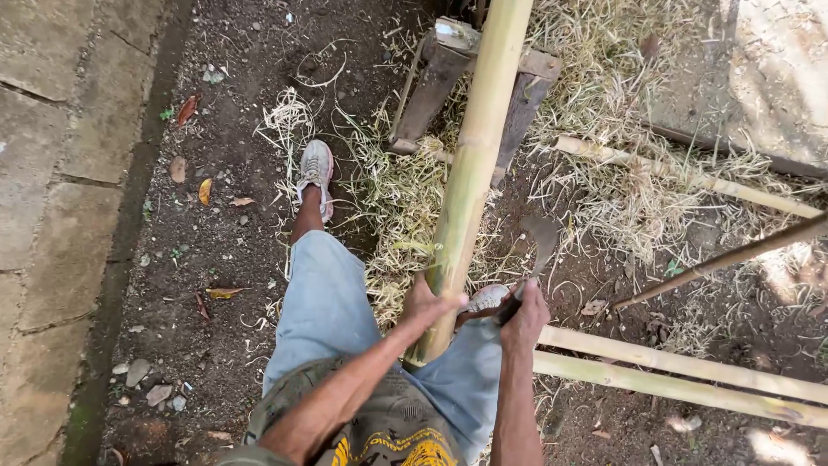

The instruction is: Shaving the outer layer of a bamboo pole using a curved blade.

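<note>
Overall light: soft, even daylight under shade; colours natural, nothing dim.
Bright patches: sun-washed slab [776, 69] at 1 o'clock is nearly blown out; a small sun fleck on the ground at 5 o'clock.
Shadows: faint and diffuse; darker soil under the wooden stand [440, 78] at 12 o'clock.
Glare: mild sheen along the upright bamboo pole [474, 164].
Sharpness: centre crisp; the blade [542, 237] slightly soft, perhaps motion blur.
Edges: wide-angle stretch, paving [52, 173] at 9 o'clock bowed and softer.
</note>
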